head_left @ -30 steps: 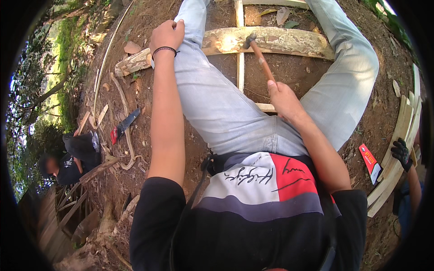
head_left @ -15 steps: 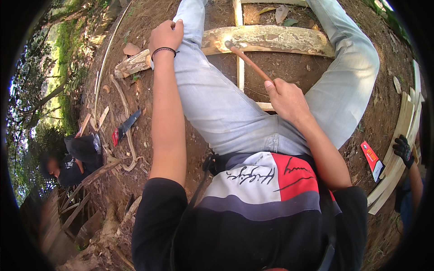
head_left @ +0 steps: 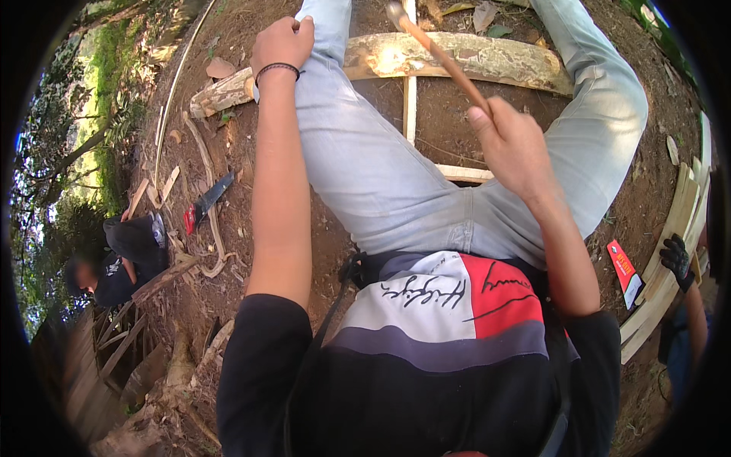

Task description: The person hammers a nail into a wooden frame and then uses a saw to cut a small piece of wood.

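My right hand (head_left: pixel 518 152) grips the wooden handle of a hammer (head_left: pixel 449 65). The hammer's small dark head is raised, beyond the log in this view and apart from it. A curved log (head_left: pixel 464 59) with patchy bark lies crosswise between my legs, a pale bare spot on its upper side. It rests over a thin wooden strip (head_left: pixel 410 114) of a frame on the ground. My left hand (head_left: pixel 283 47), with a dark bracelet at the wrist, rests curled on my left knee near the log's left part. Its fingers are mostly hidden, and anything inside them cannot be seen.
A saw (head_left: pixel 207 204) with a red handle lies on the dirt at left, beside a crooked root (head_left: pixel 204 152). Another person (head_left: pixel 126 259) sits farther left. At right, a co-worker's gloved hand (head_left: pixel 678 263) touches long wooden strips (head_left: pixel 670 244), near a red-and-white packet (head_left: pixel 624 270).
My right hand has lifted the hammer; its head has left the log's pale spot and swung up and away. My left hand has stayed on the knee.
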A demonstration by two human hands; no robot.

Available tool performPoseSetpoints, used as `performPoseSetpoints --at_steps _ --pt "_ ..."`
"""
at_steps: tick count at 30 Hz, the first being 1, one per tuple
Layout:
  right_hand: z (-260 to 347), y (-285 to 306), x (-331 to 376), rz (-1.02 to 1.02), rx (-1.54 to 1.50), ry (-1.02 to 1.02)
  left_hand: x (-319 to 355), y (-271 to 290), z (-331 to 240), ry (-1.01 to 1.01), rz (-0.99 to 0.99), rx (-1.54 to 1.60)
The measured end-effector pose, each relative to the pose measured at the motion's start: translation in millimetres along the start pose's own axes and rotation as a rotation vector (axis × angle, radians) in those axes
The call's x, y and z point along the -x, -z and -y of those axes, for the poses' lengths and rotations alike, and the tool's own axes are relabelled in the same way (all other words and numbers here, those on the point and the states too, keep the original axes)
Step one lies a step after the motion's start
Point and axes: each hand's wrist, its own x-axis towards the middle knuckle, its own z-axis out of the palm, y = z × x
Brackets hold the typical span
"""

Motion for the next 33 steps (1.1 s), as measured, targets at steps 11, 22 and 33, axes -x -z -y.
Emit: performPoseSetpoints --at_steps 11,22,33 --pt "-44.3 -61.8 6.3 0.146 -0.109 -0.091 0.5 4.2 -3.7 0.026 0.022 0.01" --pt "-11.4 -32.5 -18.7 -0.205 -0.424 0.225 -0.8 5.1 -0.3 0.027 -0.007 0.011" --pt "72.4 27.9 -54.8 -0.438 -0.52 0.398 1.7 5.2 2.2 0.071 0.052 -0.004"
